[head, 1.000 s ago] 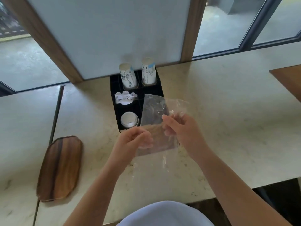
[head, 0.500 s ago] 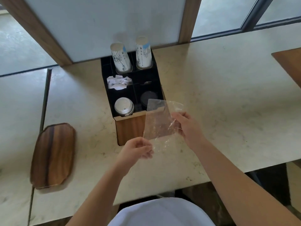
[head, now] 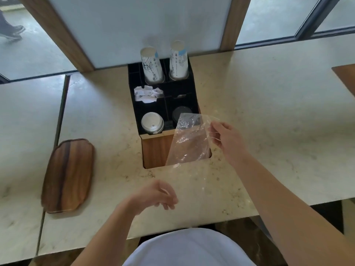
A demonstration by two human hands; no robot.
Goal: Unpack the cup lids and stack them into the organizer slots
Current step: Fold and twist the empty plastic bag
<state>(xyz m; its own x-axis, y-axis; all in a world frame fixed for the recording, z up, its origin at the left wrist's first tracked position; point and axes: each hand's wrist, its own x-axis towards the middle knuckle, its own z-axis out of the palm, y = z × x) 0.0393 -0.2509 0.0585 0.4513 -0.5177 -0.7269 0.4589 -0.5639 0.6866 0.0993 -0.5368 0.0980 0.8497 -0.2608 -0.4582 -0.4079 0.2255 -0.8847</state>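
A black-lined wooden organizer (head: 157, 150) stands on the marble counter. Its front left slot holds a stack of white cup lids (head: 152, 123); the front right slot holds black lids (head: 180, 115), partly hidden behind a clear plastic bag (head: 189, 143). My right hand (head: 227, 140) pinches the bag's upper right edge and holds it up in front of the organizer; the bag looks empty. My left hand (head: 153, 195) hovers lower over the counter, fingers loosely curled and apart, holding nothing.
Two stacks of paper cups (head: 153, 68) stand upside down in the rear slots, and crumpled white packets (head: 147, 94) fill a middle slot. A wooden tray (head: 67, 175) lies on the counter at left. Another wooden edge (head: 345, 73) shows at far right.
My left hand has let go of the bag and dropped back toward me. My right hand alone now holds the bag, a little further right.
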